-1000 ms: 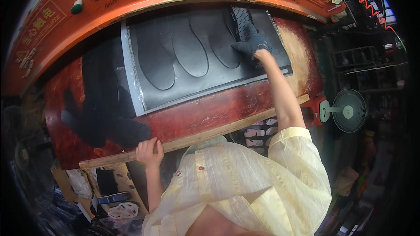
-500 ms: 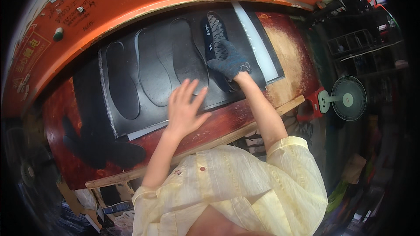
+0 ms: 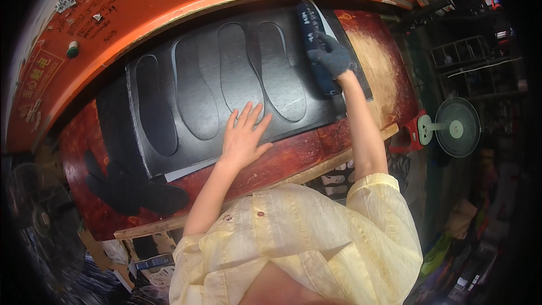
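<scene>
My right hand (image 3: 331, 58), in a dark grey-blue glove, grips a long, narrow, dark blue sole-shaped cutting die (image 3: 309, 25) with white marks on its side. The die is at the right end of a black rubber-like sheet (image 3: 316, 114), beside a white strip. Several sole outlines (image 3: 195, 87) are cut side by side in the sheet; the leftmost looks darker and sunken. My bare left hand (image 3: 241, 138) rests with its fingers spread at the sheet's near edge, its fingertips by the lower end of a sole outline. The die's underside is hidden.
An orange machine beam (image 3: 186, 1) spans the far side of the red worktable (image 3: 293, 149). Dark sole-shaped pieces (image 3: 132, 189) lie in a pile at the near left. Pale dust (image 3: 375, 73) covers the table's right end. A small fan (image 3: 456, 129) stands off to the right.
My right hand has moved the die to the right, uncovering another sole outline in the sheet. My left hand has shifted only slightly.
</scene>
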The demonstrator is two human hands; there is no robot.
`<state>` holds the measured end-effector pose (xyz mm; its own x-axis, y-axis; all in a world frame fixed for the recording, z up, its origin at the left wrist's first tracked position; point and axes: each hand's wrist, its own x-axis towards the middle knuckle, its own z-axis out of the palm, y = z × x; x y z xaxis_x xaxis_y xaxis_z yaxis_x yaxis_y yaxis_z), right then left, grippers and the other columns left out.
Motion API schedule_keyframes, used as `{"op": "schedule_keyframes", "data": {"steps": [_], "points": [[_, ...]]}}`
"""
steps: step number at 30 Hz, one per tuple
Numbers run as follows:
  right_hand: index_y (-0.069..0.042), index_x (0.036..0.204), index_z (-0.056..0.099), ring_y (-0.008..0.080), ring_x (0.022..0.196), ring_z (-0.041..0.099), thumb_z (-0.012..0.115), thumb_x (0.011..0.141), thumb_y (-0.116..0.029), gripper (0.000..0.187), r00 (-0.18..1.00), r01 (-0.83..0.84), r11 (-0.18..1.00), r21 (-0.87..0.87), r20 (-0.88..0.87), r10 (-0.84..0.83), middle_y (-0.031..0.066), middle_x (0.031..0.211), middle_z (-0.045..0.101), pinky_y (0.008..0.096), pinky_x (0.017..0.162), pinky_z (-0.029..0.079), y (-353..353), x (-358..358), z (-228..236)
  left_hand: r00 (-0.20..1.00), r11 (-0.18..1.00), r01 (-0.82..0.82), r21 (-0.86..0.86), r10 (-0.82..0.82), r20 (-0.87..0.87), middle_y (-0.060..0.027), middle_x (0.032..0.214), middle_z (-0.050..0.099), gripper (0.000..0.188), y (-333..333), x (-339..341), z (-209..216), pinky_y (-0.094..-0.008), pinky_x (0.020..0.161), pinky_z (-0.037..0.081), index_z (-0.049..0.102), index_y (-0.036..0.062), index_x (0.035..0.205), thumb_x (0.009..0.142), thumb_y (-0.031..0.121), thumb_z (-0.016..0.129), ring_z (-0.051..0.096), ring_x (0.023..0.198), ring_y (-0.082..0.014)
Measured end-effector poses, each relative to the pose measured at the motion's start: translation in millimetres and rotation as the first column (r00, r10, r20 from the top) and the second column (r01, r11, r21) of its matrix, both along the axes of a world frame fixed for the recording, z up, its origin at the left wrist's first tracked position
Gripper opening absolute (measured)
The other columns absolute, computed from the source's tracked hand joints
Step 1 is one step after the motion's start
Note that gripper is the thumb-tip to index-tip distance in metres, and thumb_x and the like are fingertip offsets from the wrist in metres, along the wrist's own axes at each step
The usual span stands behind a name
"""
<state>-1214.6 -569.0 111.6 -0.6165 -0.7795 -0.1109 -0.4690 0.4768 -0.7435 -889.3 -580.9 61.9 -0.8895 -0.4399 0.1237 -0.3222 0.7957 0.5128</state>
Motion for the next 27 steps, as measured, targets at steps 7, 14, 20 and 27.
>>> {"op": "schedule_keyframes", "data": {"steps": [7, 14, 20, 27], "points": [[-0.026, 0.132, 0.057, 0.0348, 0.113, 0.056, 0.076, 0.056, -0.05, 0.082, 0.863, 0.134, 0.88, 0.456, -0.49, 0.123, 0.0173, 0.125, 0.054, 0.0416, 0.094, 0.048, -18.2, 44.1, 18.0, 0.893, 0.94, -0.304, 0.154, 0.338, -0.298, -0.0076, 0.108, 0.066, 0.02, 44.2, 101.6, -6.7, -0.0433, 0.093, 0.043, 0.071, 0.008, 0.095, 0.075, 0.006, 0.07, 0.058, 0.11, -0.0276], [-0.023, 0.135, 0.055, 0.0353, 0.116, 0.056, 0.077, 0.056, -0.051, 0.086, 0.852, 0.143, 0.873, 0.466, -0.506, 0.131, 0.0187, 0.13, 0.053, 0.0419, 0.097, 0.047, -16.1, 53.3, 19.2, 0.702, 0.715, -0.697, 0.057, 0.697, -0.149, -0.0045, 0.095, 0.067, 0.015, 110.2, 193.4, -31.1, -0.038, 0.084, 0.047, 0.071, 0.0082, 0.091, 0.077, 0.003, 0.069, 0.062, 0.091, -0.0266], [-0.018, 0.132, 0.058, 0.0339, 0.109, 0.06, 0.078, 0.057, -0.05, 0.084, 0.782, 0.137, 0.917, 0.376, -0.609, 0.133, 0.0193, 0.126, 0.056, 0.0408, 0.094, 0.049, -9.7, 52.3, 9.8, 0.693, 0.698, -0.715, -0.032, 0.703, -0.159, -0.0042, 0.093, 0.067, 0.012, 109.2, 187.9, -41.1, -0.037, 0.077, 0.049, 0.071, 0.0073, 0.089, 0.077, 0.005, 0.069, 0.062, 0.088, -0.0269], [0.002, 0.134, 0.051, 0.025, 0.115, 0.057, 0.064, 0.086, -0.035, 0.061, 0.943, -0.077, 0.997, -0.008, -0.325, 0.07, 0.0174, 0.135, 0.054, 0.0329, 0.1, 0.043, 4.7, 3.7, -25.5, 0.695, 0.697, -0.714, -0.071, 0.691, -0.199, -0.0052, 0.094, 0.067, 0.013, 107.9, 185.6, -42.6, -0.0374, 0.077, 0.05, 0.071, 0.0073, 0.088, 0.076, 0.004, 0.069, 0.062, 0.087, -0.0278]]}}
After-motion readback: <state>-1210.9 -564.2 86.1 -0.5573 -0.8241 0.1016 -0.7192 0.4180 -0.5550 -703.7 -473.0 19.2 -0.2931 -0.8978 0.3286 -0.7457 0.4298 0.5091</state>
